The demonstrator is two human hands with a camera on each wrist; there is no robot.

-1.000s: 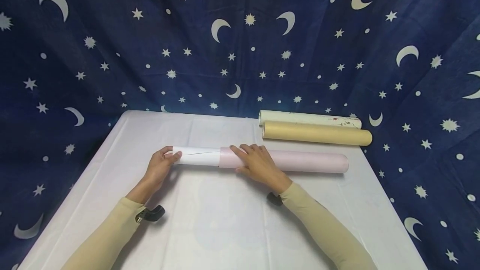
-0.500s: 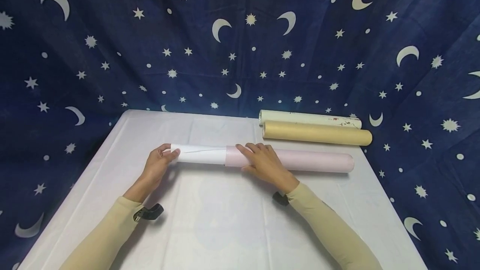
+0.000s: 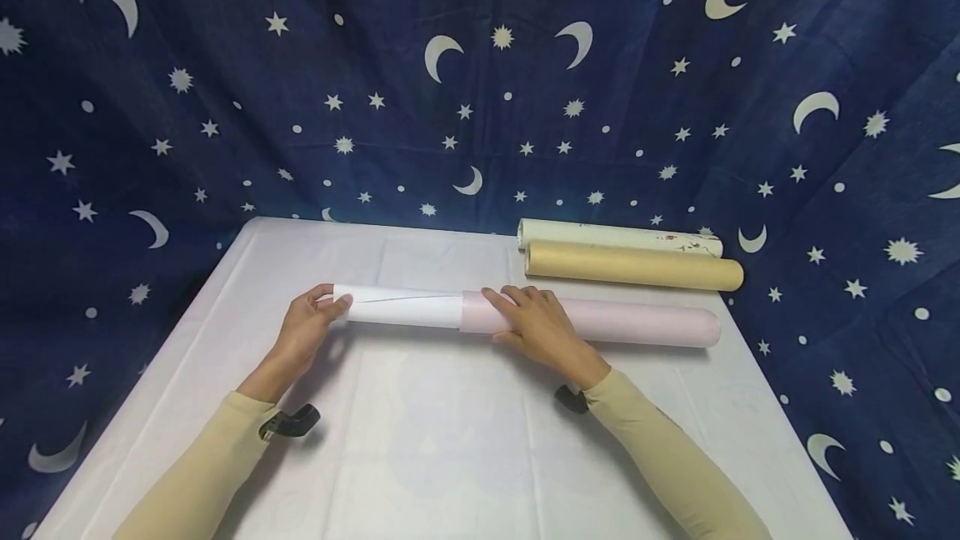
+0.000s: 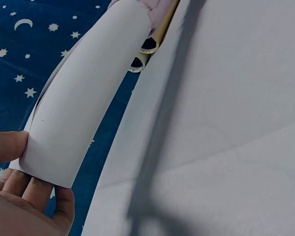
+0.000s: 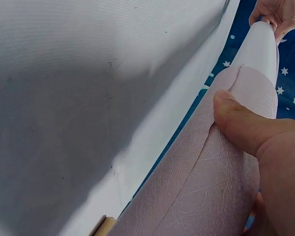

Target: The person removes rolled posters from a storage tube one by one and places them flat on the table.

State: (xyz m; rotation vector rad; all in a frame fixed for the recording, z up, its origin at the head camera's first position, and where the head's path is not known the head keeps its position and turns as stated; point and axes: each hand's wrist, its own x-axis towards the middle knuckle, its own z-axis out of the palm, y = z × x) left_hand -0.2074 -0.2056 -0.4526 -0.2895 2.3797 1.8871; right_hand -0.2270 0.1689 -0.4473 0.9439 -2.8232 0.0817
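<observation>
A rolled white sheet (image 3: 405,309) sticks out of the left end of a pink textured roll (image 3: 637,322), which looks like wallpaper. My left hand (image 3: 302,330) pinches the white roll's outer end, thumb on its near side and fingers at its end edge, as the left wrist view shows. My right hand (image 3: 543,327) grips the pink roll near its left end. In the right wrist view the thumb (image 5: 236,118) lies along the pink roll's lengthwise seam. The fingers under the pink roll are mostly hidden there.
A tan roll (image 3: 637,265) and a cream roll with a floral print (image 3: 600,233) lie side by side at the table's back right. The white-covered table (image 3: 450,423) meets a dark blue curtain (image 3: 375,165) with moons and stars.
My left hand has moved left with the white sheet's end, and my right hand has moved right with the pink roll. More of the white sheet shows between them.
</observation>
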